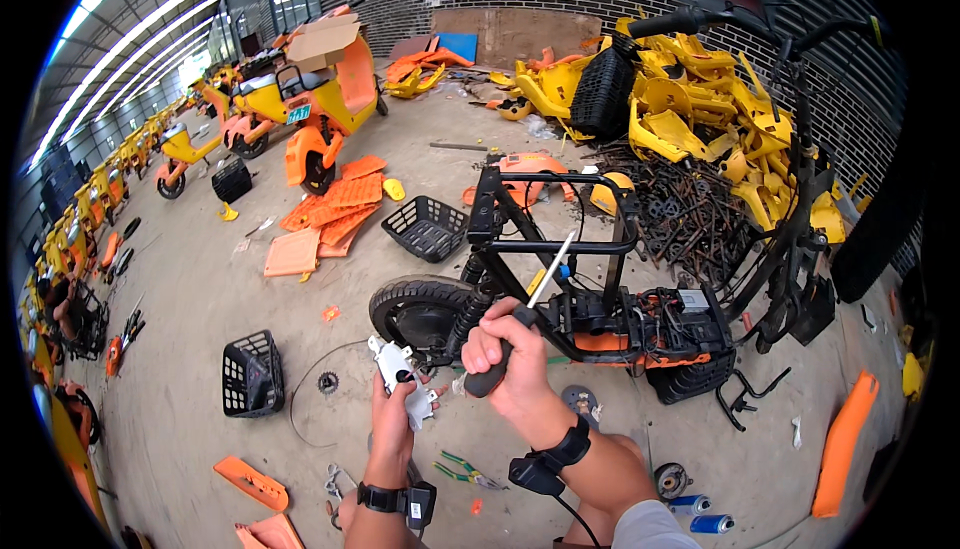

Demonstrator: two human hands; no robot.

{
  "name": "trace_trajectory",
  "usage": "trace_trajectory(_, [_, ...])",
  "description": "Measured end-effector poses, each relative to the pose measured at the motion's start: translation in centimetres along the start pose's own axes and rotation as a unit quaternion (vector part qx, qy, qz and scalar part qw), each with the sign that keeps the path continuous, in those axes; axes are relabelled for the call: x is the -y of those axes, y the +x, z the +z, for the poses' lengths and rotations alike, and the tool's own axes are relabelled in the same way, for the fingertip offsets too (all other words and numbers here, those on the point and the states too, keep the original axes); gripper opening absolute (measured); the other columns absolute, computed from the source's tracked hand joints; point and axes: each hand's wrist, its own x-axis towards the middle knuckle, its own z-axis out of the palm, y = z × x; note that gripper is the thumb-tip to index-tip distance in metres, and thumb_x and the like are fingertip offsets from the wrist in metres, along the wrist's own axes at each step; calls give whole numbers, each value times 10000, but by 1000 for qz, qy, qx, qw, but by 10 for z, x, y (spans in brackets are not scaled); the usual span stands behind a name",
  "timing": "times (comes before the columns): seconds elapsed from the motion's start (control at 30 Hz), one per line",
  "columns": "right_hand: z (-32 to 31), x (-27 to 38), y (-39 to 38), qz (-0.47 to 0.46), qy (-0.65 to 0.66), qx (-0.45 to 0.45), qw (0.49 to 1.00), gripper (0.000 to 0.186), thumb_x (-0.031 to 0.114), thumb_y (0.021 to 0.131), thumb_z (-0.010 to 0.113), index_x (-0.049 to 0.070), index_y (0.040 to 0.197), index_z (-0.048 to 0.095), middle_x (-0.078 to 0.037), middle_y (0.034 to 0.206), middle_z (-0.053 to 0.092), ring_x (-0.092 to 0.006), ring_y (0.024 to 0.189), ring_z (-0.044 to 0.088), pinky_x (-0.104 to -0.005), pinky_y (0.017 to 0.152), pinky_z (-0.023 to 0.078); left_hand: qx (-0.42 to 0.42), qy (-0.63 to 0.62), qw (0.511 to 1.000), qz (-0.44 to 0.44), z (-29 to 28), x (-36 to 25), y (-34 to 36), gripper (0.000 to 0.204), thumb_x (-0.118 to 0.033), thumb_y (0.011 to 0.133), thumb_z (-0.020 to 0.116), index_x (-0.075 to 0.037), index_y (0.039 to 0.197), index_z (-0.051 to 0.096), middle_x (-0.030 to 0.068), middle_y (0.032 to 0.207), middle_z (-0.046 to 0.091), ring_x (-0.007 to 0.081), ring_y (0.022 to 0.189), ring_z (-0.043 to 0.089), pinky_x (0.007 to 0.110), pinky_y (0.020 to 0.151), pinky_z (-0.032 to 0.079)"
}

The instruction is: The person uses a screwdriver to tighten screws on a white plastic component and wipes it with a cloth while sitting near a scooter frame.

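Observation:
A screwdriver [551, 269] with a dark handle and a long pale shaft is in the fist of my right hand [512, 357], its tip pointing up and away. My left hand [393, 419] grips a small white-and-silver bracket-like part [398, 367] with tabs and a dark round spot. The two hands are close together, the handle's end near the part but apart from it as far as I can see. Just beyond them stands a stripped black scooter frame [588, 246], its rear tyre [412, 311] behind the bracket and its wiring exposed.
Pliers with green handles [465, 469], a small gear [327, 382] and blue spray cans [712, 524] lie on the floor near me. Black baskets [252, 374] and orange panels [340, 204] are scattered around. Yellow covers [690, 99] are heaped at the back right, and scooters [325, 99] stand at back left.

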Motion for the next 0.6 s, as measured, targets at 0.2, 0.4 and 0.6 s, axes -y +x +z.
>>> trace_trajectory(0.2, [7, -4, -1, 34, 37, -35, 998, 90, 30, 847, 510, 105, 889, 536, 12, 507, 368, -124, 437, 389, -305, 442, 351, -23, 23, 999, 21, -20, 10, 2, 376, -37, 842, 570, -48, 1197, 446, 82, 972, 601, 173, 815, 637, 329, 663, 572])
trace_trajectory(0.4, [-15, 1, 7, -72, -44, -78, 993, 306, 54, 903, 490, 91, 1199, 560, 54, 563, 337, -61, 462, 331, -216, 427, 319, -8, 56, 998, -3, -6, 9, 7, 650, -94, 839, 628, -81, 1419, 333, 109, 1097, 568, 189, 877, 623, 310, 595, 558])
trace_trajectory(0.6, [-10, -15, 7, -70, -96, -121, 985, 145, 89, 897, 505, 103, 1033, 551, 39, 566, 349, -76, 477, 350, -237, 450, 311, -5, 21, 1000, -1, -16, 0, -2, 575, -52, 873, 563, -81, 1400, 334, 99, 1070, 587, 185, 859, 644, 300, 564, 541])
